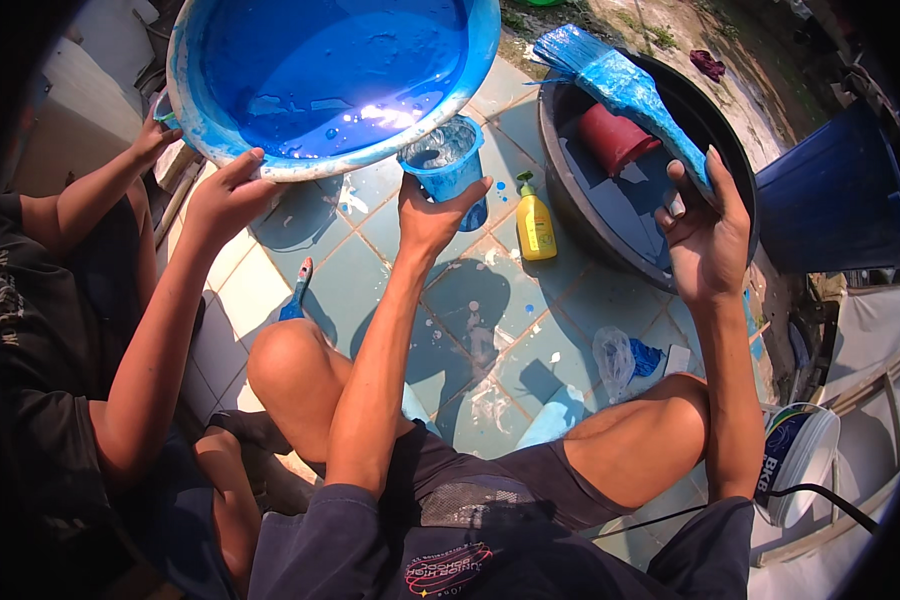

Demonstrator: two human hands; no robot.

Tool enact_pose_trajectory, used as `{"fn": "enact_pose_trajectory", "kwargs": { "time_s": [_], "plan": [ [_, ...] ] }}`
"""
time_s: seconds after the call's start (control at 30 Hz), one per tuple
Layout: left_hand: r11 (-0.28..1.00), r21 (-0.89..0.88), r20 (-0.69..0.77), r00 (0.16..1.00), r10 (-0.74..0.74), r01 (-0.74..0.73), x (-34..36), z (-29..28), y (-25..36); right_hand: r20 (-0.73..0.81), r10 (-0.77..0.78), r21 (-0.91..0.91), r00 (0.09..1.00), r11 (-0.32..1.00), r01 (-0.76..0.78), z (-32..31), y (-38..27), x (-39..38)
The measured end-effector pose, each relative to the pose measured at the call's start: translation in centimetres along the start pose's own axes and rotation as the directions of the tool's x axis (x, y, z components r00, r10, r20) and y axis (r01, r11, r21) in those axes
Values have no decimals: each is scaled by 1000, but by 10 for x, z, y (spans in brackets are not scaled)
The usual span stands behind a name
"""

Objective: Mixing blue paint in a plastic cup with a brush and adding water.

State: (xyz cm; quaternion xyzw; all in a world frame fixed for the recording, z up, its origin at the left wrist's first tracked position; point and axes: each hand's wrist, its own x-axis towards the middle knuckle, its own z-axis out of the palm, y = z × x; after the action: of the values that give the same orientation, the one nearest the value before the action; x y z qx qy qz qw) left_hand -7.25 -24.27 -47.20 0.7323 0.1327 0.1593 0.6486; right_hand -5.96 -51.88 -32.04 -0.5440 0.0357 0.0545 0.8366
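My left hand (pixel 432 222) is wrapped round a paint-smeared blue plastic cup (pixel 440 178), held upright just under the rim of a large basin (pixel 232 150). Vivid blue paint (pixel 320 80) fills the basin's bottom. Another person's hand (pixel 232 195) grips the basin's rim, and that person's other hand (pixel 155 135) is at its left side. Raised on the right, my right hand (pixel 708 235) holds a wide paintbrush (pixel 630 90) by its handle, bristles up and to the left, coated in light blue paint.
A black tub (pixel 560 190) with a red cup (pixel 615 140) in it stands at the right, beside a dark blue bin (pixel 835 190). A yellow pump bottle (pixel 535 228), a second brush (pixel 298 290) and a plastic bag (pixel 615 360) are on the tiled floor (pixel 450 400). A white bucket (pixel 808 465) lies lower right.
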Motion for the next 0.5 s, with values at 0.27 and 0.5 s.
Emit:
{"fn": "enact_pose_trajectory", "kwargs": {
  "time_s": [0.27, 0.5],
  "plan": [
    [998, -68, 19, 1000, -11, 13, 1, -2, -1, 4, -4, -6, 1000, 1000, 4, 0, 0, 1],
    [999, -40, 14, 999, -28, 29, 0, -3, -2, 35, 5, -11, 999, 1000, -4, 0, 0, 2]
  ]
}}
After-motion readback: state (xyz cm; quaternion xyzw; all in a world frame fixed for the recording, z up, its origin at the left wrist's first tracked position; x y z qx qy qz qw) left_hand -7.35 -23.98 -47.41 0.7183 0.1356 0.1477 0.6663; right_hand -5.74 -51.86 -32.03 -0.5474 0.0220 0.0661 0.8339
